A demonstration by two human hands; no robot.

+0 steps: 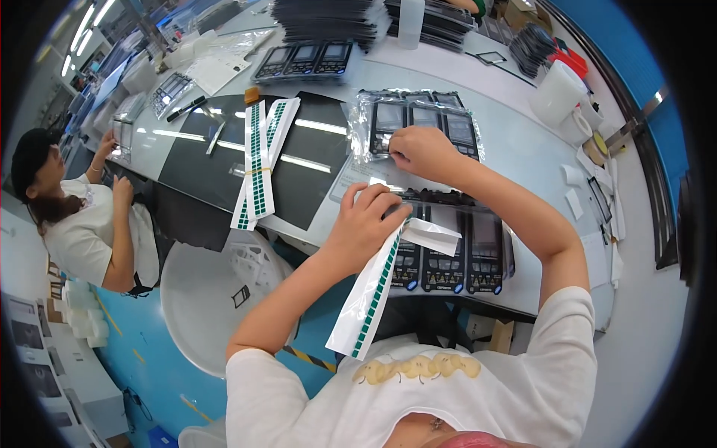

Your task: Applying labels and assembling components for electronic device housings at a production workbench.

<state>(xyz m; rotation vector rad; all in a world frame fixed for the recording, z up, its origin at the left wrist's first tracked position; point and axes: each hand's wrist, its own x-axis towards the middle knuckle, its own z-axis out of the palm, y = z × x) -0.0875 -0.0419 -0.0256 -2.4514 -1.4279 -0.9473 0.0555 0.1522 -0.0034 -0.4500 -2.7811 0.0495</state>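
My left hand (pixel 365 225) grips a long white backing strip of green square stickers (pixel 379 291), which hangs down toward my lap. A loose white flap of paper (pixel 433 236) sticks out to the right from its upper end. My right hand (pixel 423 151) is closed in a pinch, low over a set of black framed panels (pixel 459 128) in clear plastic. Whatever lies between its fingertips is too small or hidden to make out. Nearer to me, partly under the strip and my left hand, lies another set of black panels (pixel 484 254) with grey windows.
Left of my hands, bundled sticker strips (pixel 258 160) lie on a dark sheet (pixel 314 187), near a marker pen (pixel 187 109). Further panels (pixel 305 60) and dark stacks (pixel 328 22) stand behind. White rolls (pixel 559 91) sit at right. A co-worker (pixel 97 216) works at the left beside a round white tub (pixel 202 328).
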